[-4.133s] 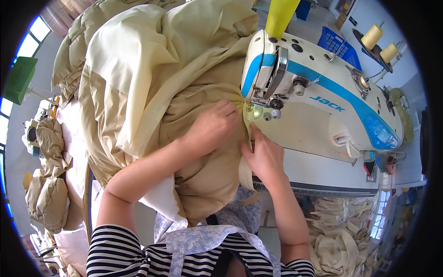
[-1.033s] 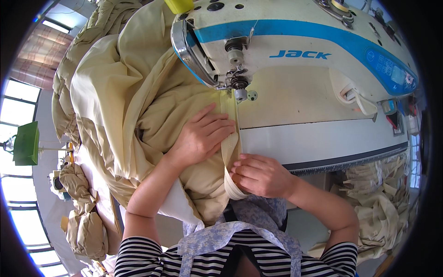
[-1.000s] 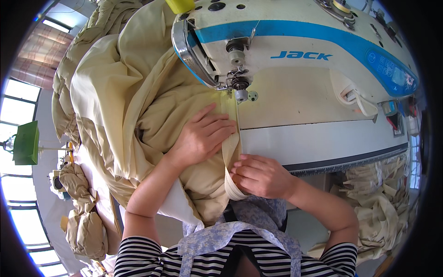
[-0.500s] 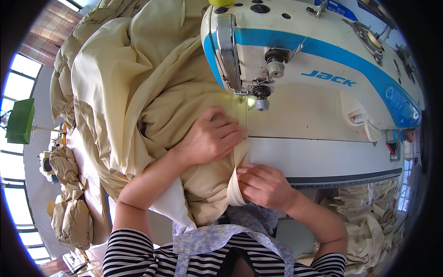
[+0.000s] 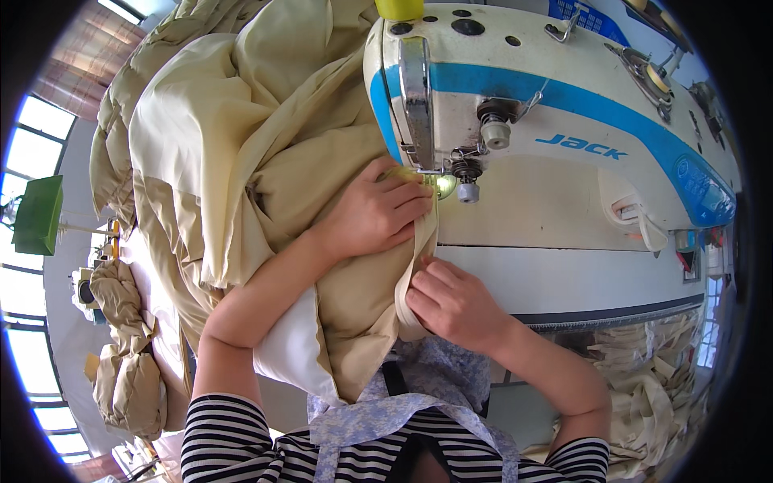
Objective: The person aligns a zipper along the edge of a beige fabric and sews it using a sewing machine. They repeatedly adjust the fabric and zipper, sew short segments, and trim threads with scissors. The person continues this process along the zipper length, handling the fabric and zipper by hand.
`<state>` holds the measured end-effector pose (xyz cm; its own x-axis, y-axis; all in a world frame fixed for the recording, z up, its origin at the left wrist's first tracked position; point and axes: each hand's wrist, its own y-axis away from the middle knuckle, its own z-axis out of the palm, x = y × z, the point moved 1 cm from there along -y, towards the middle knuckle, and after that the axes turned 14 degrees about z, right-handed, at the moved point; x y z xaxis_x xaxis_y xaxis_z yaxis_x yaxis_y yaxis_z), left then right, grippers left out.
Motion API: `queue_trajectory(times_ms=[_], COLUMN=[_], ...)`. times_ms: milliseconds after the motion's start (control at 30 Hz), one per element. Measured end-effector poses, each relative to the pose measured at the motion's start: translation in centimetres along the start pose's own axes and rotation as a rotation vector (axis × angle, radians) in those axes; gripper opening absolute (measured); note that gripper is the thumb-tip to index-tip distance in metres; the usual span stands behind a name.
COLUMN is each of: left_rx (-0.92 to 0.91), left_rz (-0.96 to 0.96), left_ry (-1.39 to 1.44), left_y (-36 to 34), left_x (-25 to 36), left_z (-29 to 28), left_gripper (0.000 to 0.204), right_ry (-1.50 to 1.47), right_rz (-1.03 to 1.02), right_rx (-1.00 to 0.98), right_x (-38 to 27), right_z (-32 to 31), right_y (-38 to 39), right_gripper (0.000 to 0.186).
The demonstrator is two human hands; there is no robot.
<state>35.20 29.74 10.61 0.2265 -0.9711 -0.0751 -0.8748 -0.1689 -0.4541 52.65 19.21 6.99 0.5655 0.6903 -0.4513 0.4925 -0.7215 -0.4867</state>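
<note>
A beige padded garment (image 5: pixel 354 294) lies bunched on the sewing machine's bed and spills toward me. My left hand (image 5: pixel 378 208) rests on it just left of the machine's needle area, its fingers lying over the cloth and the edge of a narrow cream strip (image 5: pixel 407 296). That strip runs from beneath the presser area toward me and bends in a loop at the garment's edge. Closer to my body, my right hand (image 5: pixel 451 299) is closed on the strip, pinching it with bent fingers. The needle and presser foot are mostly hidden by the machine head (image 5: pixel 415 105) and my left fingers.
The white and blue sewing machine (image 5: pixel 531 105) arches over the right side. A measuring scale lines the table's front edge (image 5: pixel 612 312). Cream fabric pieces (image 5: pixel 644 394) are heaped at lower right. A green box-shaped thing (image 5: pixel 37 215) and a beige bundle (image 5: pixel 129 390) are at left.
My left hand has slid forward, nearer the needle, with the cloth. My right hand has moved forward along the strip and its fingers are more curled. The view has shifted slightly.
</note>
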Motion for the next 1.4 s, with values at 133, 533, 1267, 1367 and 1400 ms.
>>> queue_trajectory(times_ms=[133, 533, 1267, 1367, 1400], left_rx=[-0.004, 0.136, 0.031, 0.069, 0.086], left_rz=[-0.069, -0.443, -0.059, -0.067, -0.063], left_ry=[-0.030, 0.384, 0.028, 0.027, 0.029], left_y=[0.5, 2.8, 2.9, 3.0, 3.0], left_x=[5.5, 4.1, 3.5, 2.3, 1.8], left_z=[-0.8, -2.3, 1.8, 2.3, 2.4], left_gripper=[0.037, 0.032, 0.027, 0.027, 0.027], right_ry=[-0.029, -0.295, -0.366, -0.324, -0.343], right_rz=[-0.110, 0.037, 0.136, 0.153, 0.161], right_rx=[-0.033, -0.060, -0.118, -0.112, -0.102], right_x=[-1.5, -1.3, -0.9, -0.3, -0.1], right_z=[0.4, -0.1, -0.4, -0.6, -0.6], right_y=[1.4, 3.8, 2.8, 1.7, 1.3], right_gripper=[0.014, 0.023, 0.021, 0.020, 0.020])
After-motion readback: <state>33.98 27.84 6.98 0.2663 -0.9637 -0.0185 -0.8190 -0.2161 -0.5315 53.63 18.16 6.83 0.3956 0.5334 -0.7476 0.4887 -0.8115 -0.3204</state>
